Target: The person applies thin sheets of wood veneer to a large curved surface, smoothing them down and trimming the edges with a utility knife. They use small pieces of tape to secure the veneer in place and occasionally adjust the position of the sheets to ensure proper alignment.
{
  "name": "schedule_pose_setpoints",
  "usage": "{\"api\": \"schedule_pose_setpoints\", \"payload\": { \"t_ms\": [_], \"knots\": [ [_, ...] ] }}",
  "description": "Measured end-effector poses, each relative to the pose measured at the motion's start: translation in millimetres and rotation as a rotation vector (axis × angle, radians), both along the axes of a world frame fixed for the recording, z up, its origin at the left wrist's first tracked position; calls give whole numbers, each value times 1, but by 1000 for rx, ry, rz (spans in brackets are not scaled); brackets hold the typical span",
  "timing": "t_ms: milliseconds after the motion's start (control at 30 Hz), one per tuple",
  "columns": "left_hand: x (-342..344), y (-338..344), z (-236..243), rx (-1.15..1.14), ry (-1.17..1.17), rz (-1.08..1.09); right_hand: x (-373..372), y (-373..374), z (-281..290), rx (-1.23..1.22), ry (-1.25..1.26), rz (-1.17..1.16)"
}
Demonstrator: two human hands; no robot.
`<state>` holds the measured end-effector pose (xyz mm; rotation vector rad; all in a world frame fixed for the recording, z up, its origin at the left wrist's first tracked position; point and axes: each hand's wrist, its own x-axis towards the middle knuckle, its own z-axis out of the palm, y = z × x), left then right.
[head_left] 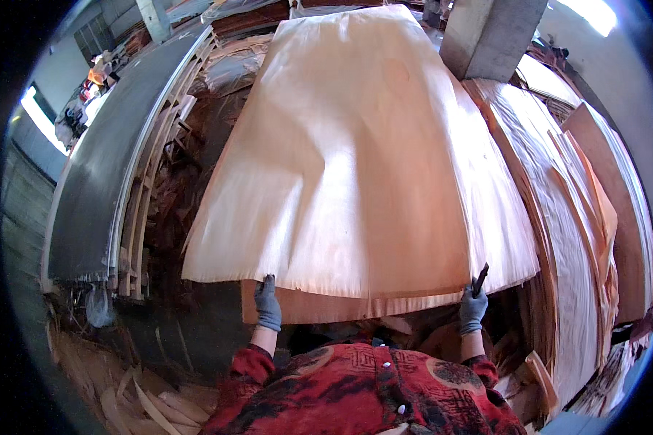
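Note:
A large, pale tan wood veneer sheet (384, 181) stretches away in front of me, its surface rippled and creased left of the middle. My left hand (268, 304), in a grey glove, is closed on the sheet's near edge, toward the left corner. My right hand (473, 310), also gloved in grey, is closed around a dark, slim tool (480, 279) that points upward. It is at the near edge too, on the right; whether it also pinches the veneer, I cannot tell. Beneath the top sheet, the edge of another veneer sheet (319, 308) shows.
To the left stands a long stack with a dark top panel (116, 159) on wooden pallets (139, 239). Tall veneer stacks (551, 210) line the right side. A concrete pillar (486, 36) rises at the back right. Veneer scraps (145, 399) litter the floor at lower left.

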<state>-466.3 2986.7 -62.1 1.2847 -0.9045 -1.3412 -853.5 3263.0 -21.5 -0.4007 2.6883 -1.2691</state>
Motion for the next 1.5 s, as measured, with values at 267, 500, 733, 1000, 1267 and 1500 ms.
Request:
{"api": "schedule_pose_setpoints", "payload": {
  "t_ms": [267, 500, 733, 1000, 1267, 1500],
  "knots": [
    [3, -15, -59, 346, 487, 121, -125, 64, -28, 115, 52, -67],
    [14, 54, -202, 460, 497, 54, -123, 123, -28, 368, 223, -7],
    [15, 72, -218, 507, 301, 113, -143, 143, -53, 188, 122, 23],
    [-18, 78, -172, 201, 200, -74, -144, 166, -76, 16, 63, 41],
    [-82, 85, -132, 518, 45, 141, -202, 173, -87, -80, -48, 10],
    [-55, 112, -252, 474, 535, 214, -234, 131, -81, -142, -123, 28]
  ]
}}
